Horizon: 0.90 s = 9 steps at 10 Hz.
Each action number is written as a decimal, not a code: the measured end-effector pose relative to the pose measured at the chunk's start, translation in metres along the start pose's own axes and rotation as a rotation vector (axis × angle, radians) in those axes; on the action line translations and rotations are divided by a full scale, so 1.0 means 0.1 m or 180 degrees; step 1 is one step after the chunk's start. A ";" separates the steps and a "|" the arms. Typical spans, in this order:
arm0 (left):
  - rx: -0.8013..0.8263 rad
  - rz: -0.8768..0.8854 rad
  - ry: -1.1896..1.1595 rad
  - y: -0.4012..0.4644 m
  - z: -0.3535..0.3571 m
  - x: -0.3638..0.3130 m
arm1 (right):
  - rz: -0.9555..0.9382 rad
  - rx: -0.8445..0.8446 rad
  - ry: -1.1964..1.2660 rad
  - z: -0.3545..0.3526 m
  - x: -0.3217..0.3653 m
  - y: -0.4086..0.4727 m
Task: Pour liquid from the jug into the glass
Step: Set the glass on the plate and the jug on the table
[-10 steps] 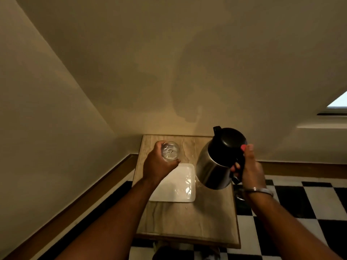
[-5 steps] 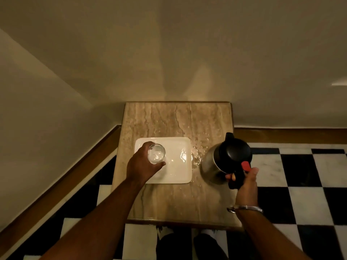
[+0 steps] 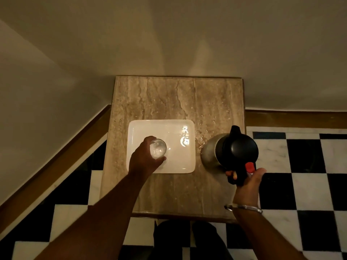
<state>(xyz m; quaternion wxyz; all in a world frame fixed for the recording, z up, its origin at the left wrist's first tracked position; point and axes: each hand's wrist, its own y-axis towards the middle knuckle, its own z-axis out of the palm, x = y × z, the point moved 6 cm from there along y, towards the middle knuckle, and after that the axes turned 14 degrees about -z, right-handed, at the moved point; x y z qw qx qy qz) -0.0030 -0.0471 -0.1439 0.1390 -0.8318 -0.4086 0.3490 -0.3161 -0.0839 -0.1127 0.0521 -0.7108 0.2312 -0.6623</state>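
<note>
A clear glass stands over the left part of a white rectangular tray, and my left hand is wrapped around its side. To the right of the tray is a steel jug with a black lid and a red button, upright near the table's right edge. My right hand grips its black handle from the near side. The jug's spout points away from me, not towards the glass. Whether the jug rests on the table or hangs just above it is unclear.
The small marble-topped table stands in a wall corner, with water drops between tray and jug. A black-and-white chequered floor lies right and near. My feet show below the table's near edge.
The view has tilted down onto the table. The jug came down from a raised position to upright at the table's right side. The glass moved with my left hand onto the tray's left part.
</note>
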 end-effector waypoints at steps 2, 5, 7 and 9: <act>-0.0006 0.0075 -0.0036 -0.01 0.01 0.02 | -0.0003 -0.0037 0.0177 0.00 -0.05 -0.03; -0.0133 0.0032 -0.0208 -0.01 0.08 0.06 | -0.0199 0.0045 0.0312 -0.05 -0.12 0.00; -0.0022 0.0072 0.0442 -0.22 -0.08 0.03 | 0.0009 0.0054 -0.0513 -0.20 0.06 -0.13; -0.0367 0.0428 0.1316 -0.59 -0.79 -0.36 | -0.1034 0.1024 -0.2463 -0.28 0.92 -0.34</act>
